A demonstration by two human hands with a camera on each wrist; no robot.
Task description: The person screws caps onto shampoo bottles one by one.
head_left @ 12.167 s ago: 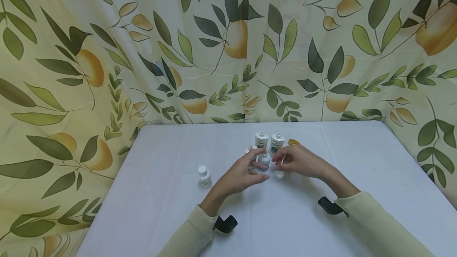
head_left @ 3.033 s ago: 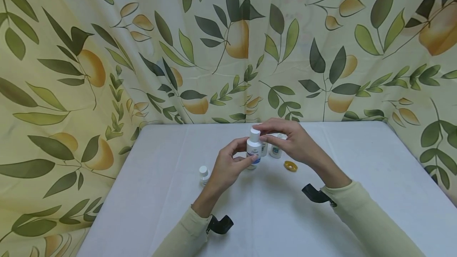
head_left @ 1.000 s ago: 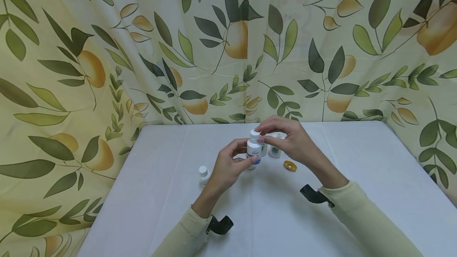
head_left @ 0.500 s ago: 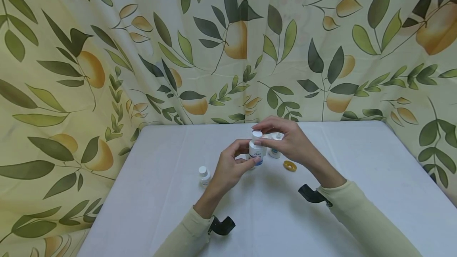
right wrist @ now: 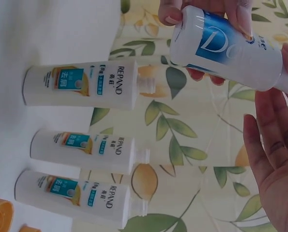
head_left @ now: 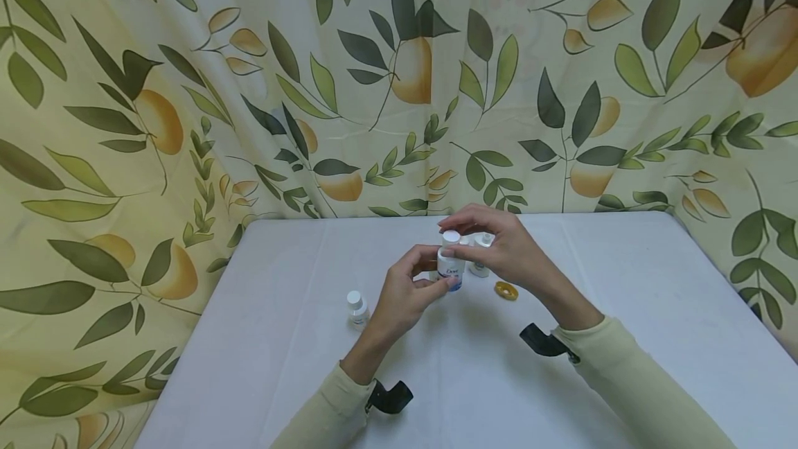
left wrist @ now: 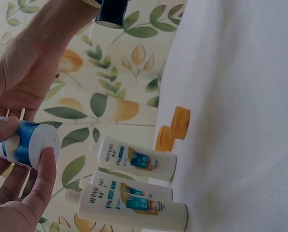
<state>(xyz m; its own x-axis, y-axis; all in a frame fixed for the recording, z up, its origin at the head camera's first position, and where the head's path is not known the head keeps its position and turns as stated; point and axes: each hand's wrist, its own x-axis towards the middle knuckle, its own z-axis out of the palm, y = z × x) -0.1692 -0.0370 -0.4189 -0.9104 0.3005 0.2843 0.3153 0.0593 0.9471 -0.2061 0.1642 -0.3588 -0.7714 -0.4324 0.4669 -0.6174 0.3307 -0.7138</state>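
Observation:
My left hand (head_left: 402, 293) holds a small white and blue Dove bottle (head_left: 450, 270) by its body, up off the table. The bottle stands nearly upright, with lettering visible in the right wrist view. My right hand (head_left: 514, 248) pinches the white cap (head_left: 451, 236) at its top, thumb on the near side. In the right wrist view the cap is largely hidden by the fingers. Behind the hands stand three REPAND bottles, such as the front one (right wrist: 81, 83), with bare necks.
Yellow caps (left wrist: 180, 123) lie right of the REPAND bottles on the white table (head_left: 299, 366). A small capped white bottle (head_left: 357, 309) stands to the left, near my left wrist. A patterned curtain (head_left: 399, 144) hangs behind the table.
About twelve seconds ago a white cap lay on the table beside the small bottles. Over the last second, both hands have shifted the Dove bottle slightly right and nearer, and the right fingers have changed position on its cap.

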